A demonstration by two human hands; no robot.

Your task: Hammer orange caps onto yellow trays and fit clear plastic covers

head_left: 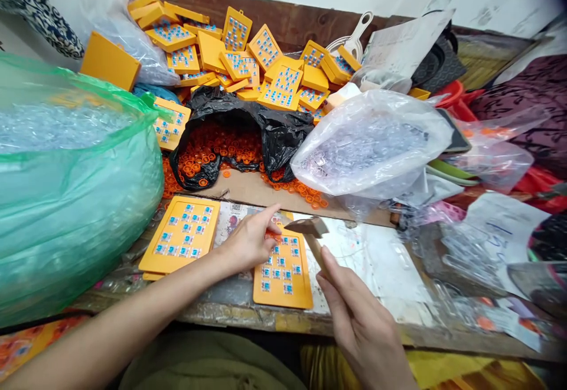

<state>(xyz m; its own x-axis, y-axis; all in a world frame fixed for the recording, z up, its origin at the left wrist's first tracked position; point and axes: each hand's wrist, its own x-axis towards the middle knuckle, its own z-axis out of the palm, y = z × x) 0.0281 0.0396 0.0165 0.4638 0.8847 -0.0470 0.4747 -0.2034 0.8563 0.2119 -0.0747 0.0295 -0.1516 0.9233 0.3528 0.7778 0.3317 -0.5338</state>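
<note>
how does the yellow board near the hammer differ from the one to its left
The right board is partly covered by the left hand and the hammer; the left board is overlapped by the left forearm. The left board has another yellow edge showing beneath it; none shows under the right board. Both are yellow, with many blue pieces.

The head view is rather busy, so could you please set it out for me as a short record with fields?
Right hand: holds a hammer by its handle
Left hand: over the far end of the working panel; contents of its grip unclear
Left of that: second panel, another beneath
Beyond: black bag, orange rings spilling out
Sides: green bag, whitish bag
Back: heap of yellow panels
</note>
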